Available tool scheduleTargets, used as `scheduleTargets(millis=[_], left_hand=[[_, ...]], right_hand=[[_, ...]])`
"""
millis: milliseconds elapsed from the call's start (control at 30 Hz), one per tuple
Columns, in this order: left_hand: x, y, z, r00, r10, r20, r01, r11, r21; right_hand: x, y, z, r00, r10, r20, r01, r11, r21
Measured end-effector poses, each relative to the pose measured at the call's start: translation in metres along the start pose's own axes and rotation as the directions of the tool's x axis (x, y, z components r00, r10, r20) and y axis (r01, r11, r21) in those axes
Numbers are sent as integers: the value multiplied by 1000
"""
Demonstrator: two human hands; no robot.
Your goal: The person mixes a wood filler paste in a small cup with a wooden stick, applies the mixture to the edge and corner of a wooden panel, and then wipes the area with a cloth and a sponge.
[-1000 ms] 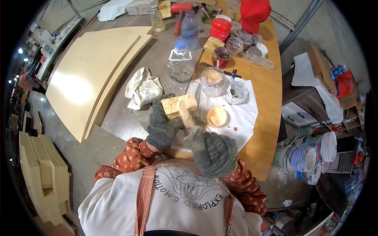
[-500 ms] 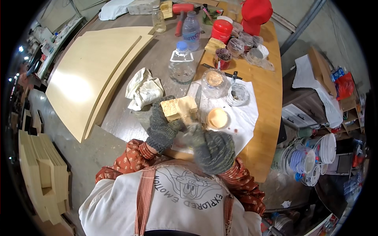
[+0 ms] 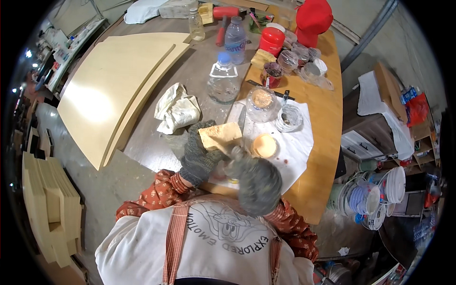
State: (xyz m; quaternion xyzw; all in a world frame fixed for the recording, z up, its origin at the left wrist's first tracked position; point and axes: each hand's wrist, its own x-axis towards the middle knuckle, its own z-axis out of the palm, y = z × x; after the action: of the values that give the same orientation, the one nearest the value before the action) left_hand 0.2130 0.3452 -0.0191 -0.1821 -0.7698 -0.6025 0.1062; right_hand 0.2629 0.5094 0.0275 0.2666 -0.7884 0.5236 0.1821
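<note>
My left hand (image 3: 197, 159), in a dark grey knitted glove, grips a pale yellow block (image 3: 222, 134) with a rough top. My right hand (image 3: 259, 185), gloved alike and smeared by motion, closes around a thin light tool, blurred and perhaps a brush; its pale end lies across the block's near side. Right of the block, a small round tub (image 3: 264, 145) of cream-orange paste sits on a white sheet (image 3: 297, 142). Behind it stand a clear plastic container (image 3: 261, 107) with tan stuff on top and a whitish cup (image 3: 289, 118) with a dark-handled tool in it.
A crumpled white cloth (image 3: 177, 109) lies left of the block. Beyond are a blue-capped clear bottle (image 3: 223, 83), a water bottle (image 3: 235, 40), a red jar (image 3: 271, 40) and a red-headed mallet (image 3: 225, 12). Large cream panels (image 3: 109, 90) cover the table's left side.
My right hand has shifted slightly down, and the tool's pale end has moved a little left and lower across the block. My left hand still holds the block; the view has shifted slightly.
</note>
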Motion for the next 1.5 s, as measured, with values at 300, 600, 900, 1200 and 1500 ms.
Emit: scheduleTargets(millis=[300, 600, 900, 1200, 1500], left_hand=[[-7, -15, -17, 997, -36, 62, 35, 999, 12], [-7, -9, -9, 1000, -5, 20, 6, 999, -42], [-3, 2, 1, 981, -149, -124, 139, 986, -90], [12, 20, -11, 922, -378, -84, 324, 871, -369], [-1, -14, -56, 867, -222, -447, 158, 972, -175]], right_hand=[[-7, 45, -1, 879, 423, -219, -392, 904, 171], [-4, 39, 11, 854, 474, -215, -362, 837, 410], [2, 12, -6, 982, 123, -146, -138, 986, -95], [6, -13, -26, 976, 29, 218, 114, 781, -614], [12, 87, -99, 947, -2, -320, -250, 620, -743]])
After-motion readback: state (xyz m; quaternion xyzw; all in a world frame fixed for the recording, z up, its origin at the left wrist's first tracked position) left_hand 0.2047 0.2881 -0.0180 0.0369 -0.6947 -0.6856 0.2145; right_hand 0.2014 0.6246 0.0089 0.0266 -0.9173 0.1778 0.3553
